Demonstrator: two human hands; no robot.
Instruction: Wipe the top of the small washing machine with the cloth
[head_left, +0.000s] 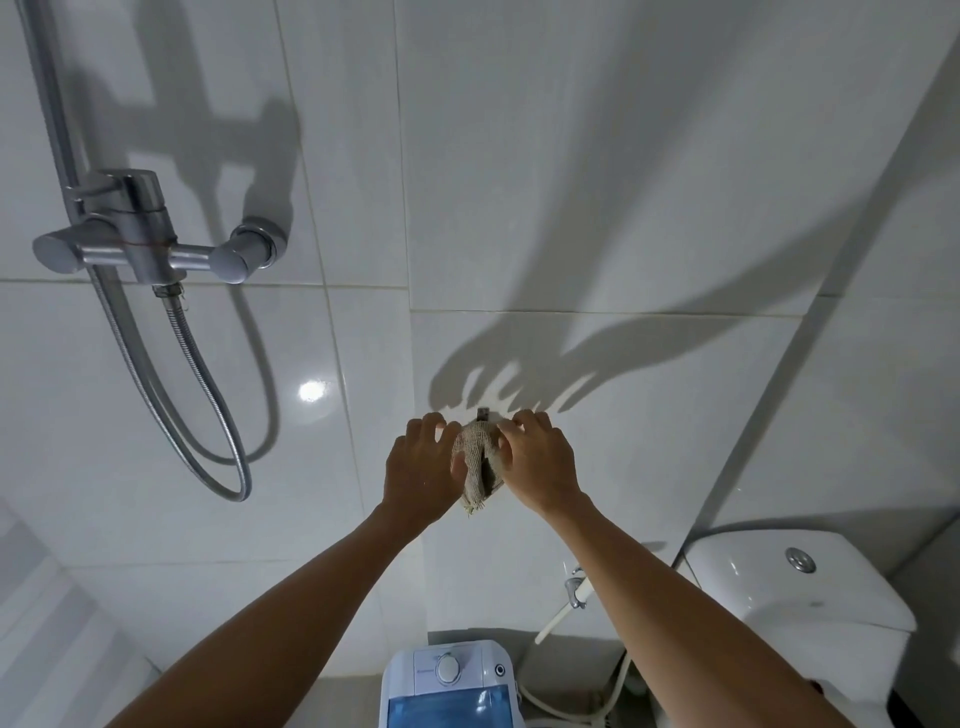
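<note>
Cloth (480, 464): on wall hook (483, 414), between both hands.
Left hand (422, 470): fingers curled onto cloth's left edge.
Right hand (540, 467): fingers curled over cloth's right edge.
Washing machine (451, 685): well below hands.

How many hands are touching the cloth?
2. The left hand touches the left side of the cloth, and the right hand touches its right side, up at the hook on the tiled wall.
</note>
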